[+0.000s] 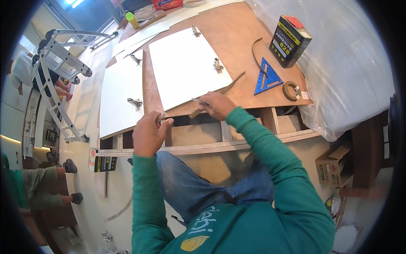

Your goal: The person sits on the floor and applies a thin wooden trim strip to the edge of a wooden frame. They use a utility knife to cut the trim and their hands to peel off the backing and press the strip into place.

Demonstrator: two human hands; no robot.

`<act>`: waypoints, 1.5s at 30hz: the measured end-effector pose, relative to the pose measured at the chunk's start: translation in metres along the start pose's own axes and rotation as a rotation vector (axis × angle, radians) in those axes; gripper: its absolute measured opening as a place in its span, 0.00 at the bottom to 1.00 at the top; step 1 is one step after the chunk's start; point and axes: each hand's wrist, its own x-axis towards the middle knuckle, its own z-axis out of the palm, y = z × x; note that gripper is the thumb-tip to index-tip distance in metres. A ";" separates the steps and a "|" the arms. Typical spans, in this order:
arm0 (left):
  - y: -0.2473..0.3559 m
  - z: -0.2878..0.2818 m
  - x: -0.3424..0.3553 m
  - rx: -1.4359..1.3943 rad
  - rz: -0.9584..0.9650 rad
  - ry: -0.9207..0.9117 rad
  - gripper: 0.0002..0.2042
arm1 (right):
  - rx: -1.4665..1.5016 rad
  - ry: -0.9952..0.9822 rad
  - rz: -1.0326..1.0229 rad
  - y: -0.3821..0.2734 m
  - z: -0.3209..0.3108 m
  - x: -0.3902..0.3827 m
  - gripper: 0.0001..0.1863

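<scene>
This looks like a makeshift woodworking workshop indoors: a brown board (pixel 237 34) over a timber frame (pixel 211 147) serves as a bench, with white panels (pixel 186 67) bearing metal hinges (pixel 218 66) laid out on it. Toward its right lie a blue triangular square (pixel 268 78) and a roll of brown strip (pixel 287 90), with a black-and-yellow tin (pixel 290 41) standing farther off. Translucent plastic sheeting (pixel 342 76) covers the far right, a metal ladder (pixel 69 56) stands at the left, and an opened carton (pixel 332 169) sits near right.

Thin grey piece (pixel 197 100) — held near flat, hinged white panel (pixel 182 70)
</scene>
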 end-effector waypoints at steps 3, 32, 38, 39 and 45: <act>-0.022 0.052 0.030 0.007 -0.108 -0.112 0.19 | 0.008 0.052 0.104 -0.007 0.037 0.016 0.14; -0.128 0.155 0.078 -0.526 -0.395 -0.026 0.15 | 0.178 0.859 0.515 0.021 0.017 -0.020 0.18; -0.113 0.147 0.077 -0.405 -0.346 -0.055 0.16 | 0.075 0.602 0.763 0.125 -0.027 -0.045 0.25; -0.108 0.145 0.077 -0.353 -0.336 -0.054 0.16 | -0.012 0.557 0.732 0.124 -0.028 -0.038 0.25; -0.095 0.138 0.070 -0.438 -0.424 -0.055 0.17 | -0.040 0.448 0.881 0.097 -0.030 -0.017 0.24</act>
